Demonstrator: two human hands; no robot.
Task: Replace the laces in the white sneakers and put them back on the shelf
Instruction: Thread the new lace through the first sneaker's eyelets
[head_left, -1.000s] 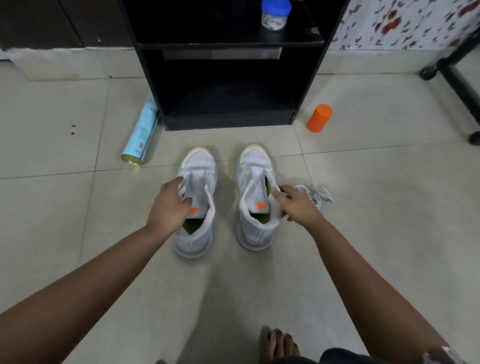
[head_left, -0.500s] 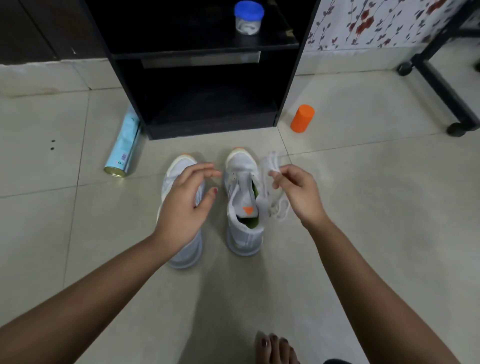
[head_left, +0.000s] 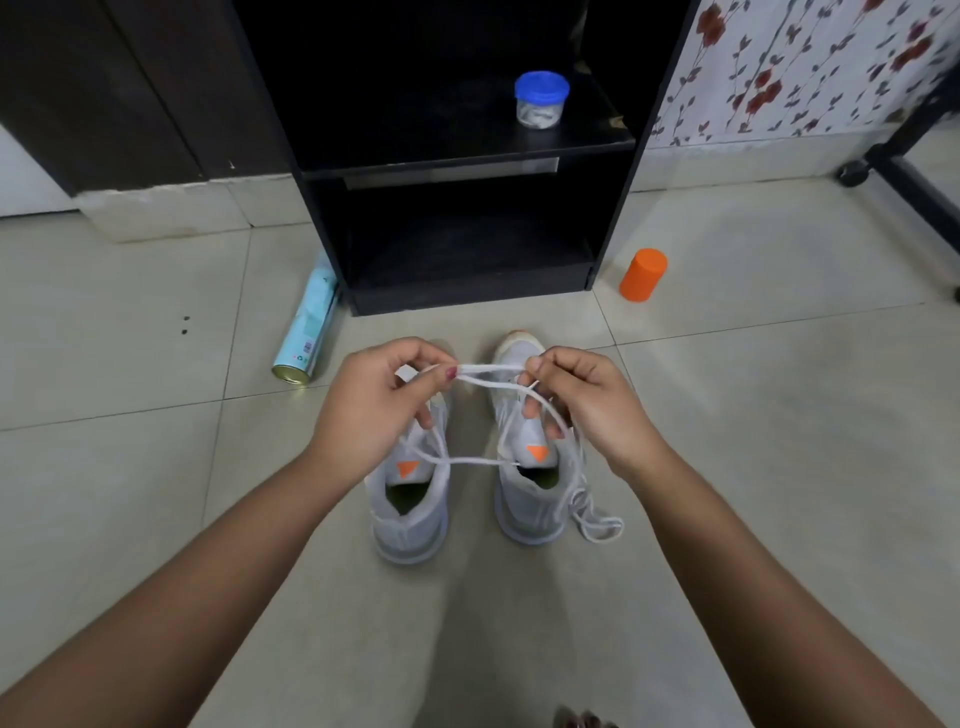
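Observation:
Two white sneakers stand side by side on the tiled floor, heels toward me: the left sneaker (head_left: 410, 512) and the right sneaker (head_left: 532, 499), each with an orange triangle on its tongue. Above them my left hand (head_left: 371, 410) and my right hand (head_left: 584, 402) pinch a white lace (head_left: 488, 375) stretched between their fingertips. Loops of the lace hang down across both sneakers, and a tangle of white lace (head_left: 595, 519) lies by the right sneaker's heel. The black shelf (head_left: 467, 150) stands straight ahead.
A light blue can (head_left: 306, 327) lies on the floor left of the shelf. An orange cylinder (head_left: 643, 274) stands to its right. A blue-lidded jar (head_left: 540, 100) sits on the shelf board. A black wheeled frame (head_left: 904, 171) is at the far right.
My left hand has left the left sneaker and joined my right hand on the lace. Both hands now hold the lace up, stretched between them above the sneakers.

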